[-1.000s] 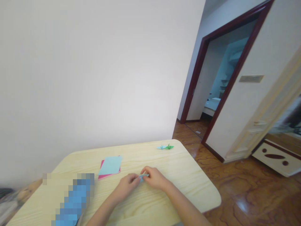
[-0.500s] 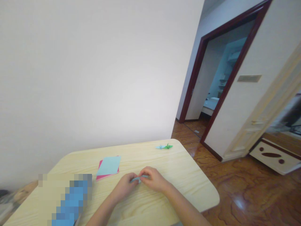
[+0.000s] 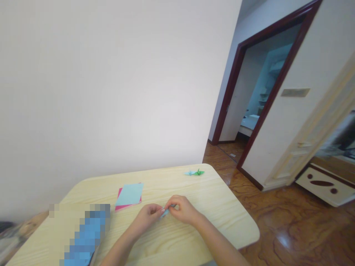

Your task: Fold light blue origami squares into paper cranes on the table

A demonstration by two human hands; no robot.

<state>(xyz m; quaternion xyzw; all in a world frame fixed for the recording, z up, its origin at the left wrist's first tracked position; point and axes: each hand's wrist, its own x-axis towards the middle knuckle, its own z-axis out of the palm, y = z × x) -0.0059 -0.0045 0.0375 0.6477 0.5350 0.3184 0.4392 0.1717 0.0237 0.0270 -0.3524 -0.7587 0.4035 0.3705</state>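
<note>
A small piece of folded light blue paper [image 3: 165,212] is pinched between both hands, just above the table near its front middle. My left hand [image 3: 149,217] is closed on the paper's left end, thumb and fingertips together. From the other side my right hand [image 3: 181,210] grips it, with the fingers curled over and hiding much of it. Farther back on the table sit two folded paper cranes, a light blue crane [image 3: 189,173] and a green crane [image 3: 199,172], side by side.
Light blue paper sheets [image 3: 129,194] lie over pink paper [image 3: 119,207] on the left of the wooden table [image 3: 222,218]. A blurred-out blue object [image 3: 87,232] is at the front left. A white wall [image 3: 124,92] rises behind; a doorway stands right.
The folded paper has turned in my fingers and now slants. My fingertips have shifted a little on it. The cranes and sheets have stayed in place.
</note>
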